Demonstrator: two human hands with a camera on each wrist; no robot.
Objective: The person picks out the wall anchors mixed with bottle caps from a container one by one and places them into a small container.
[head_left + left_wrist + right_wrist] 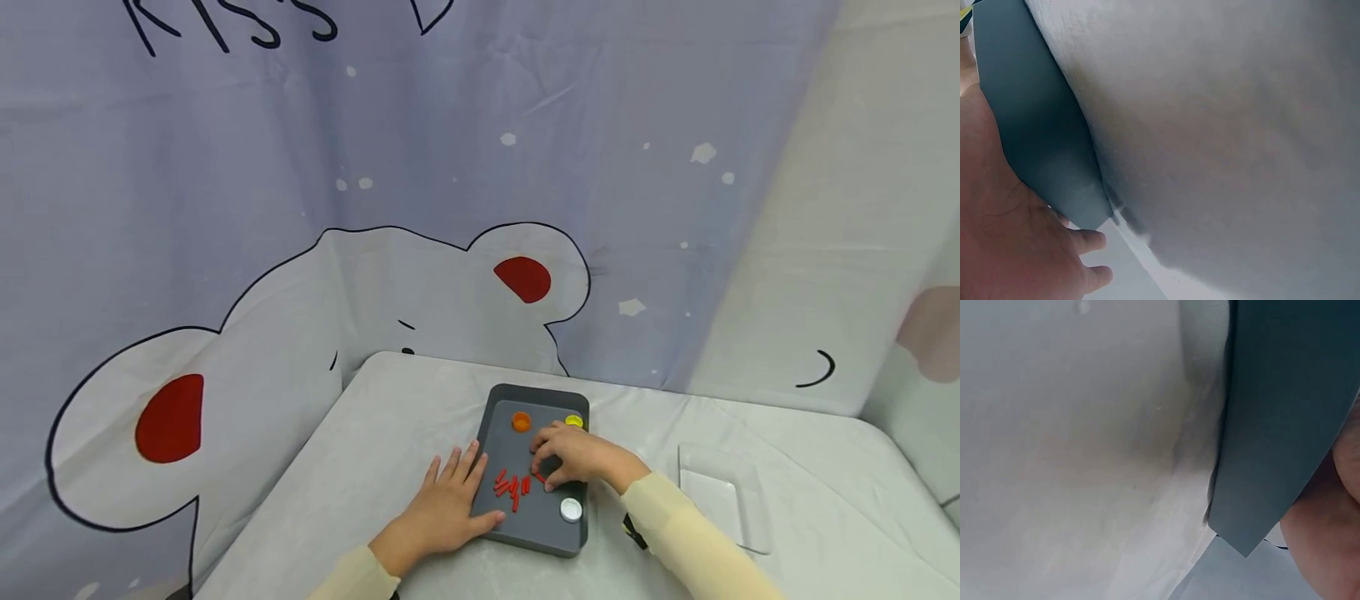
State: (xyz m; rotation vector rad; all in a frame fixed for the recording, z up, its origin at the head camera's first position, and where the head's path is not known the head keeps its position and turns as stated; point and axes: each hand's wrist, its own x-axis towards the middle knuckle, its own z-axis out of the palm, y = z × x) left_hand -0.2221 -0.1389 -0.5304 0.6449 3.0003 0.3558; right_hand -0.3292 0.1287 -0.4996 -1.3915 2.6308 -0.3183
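Note:
A grey tray [525, 537] lies on the table with several small red sticks [514, 487] loosely piled in its left half. My left hand [442, 508] rests spread on the tray's left rim, fingers straight; the left wrist view shows its palm [1010, 237] beside the tray's outer wall [1041, 125]. Over the tray's right side, my right hand [573, 454] has its fingers bent down, and one red stick [539, 477] shows between thumb and fingertips. In the right wrist view, part of that hand [1329, 544] appears past the tray wall [1272, 444].
Inside the tray are an orange round cap [521, 422], a yellow cap [573, 421] partly behind the right hand, and a white cap [571, 509]. A white shallow tray [708, 475] sits to the right on the white-covered table [397, 417]. A printed curtain [450, 125] hangs behind.

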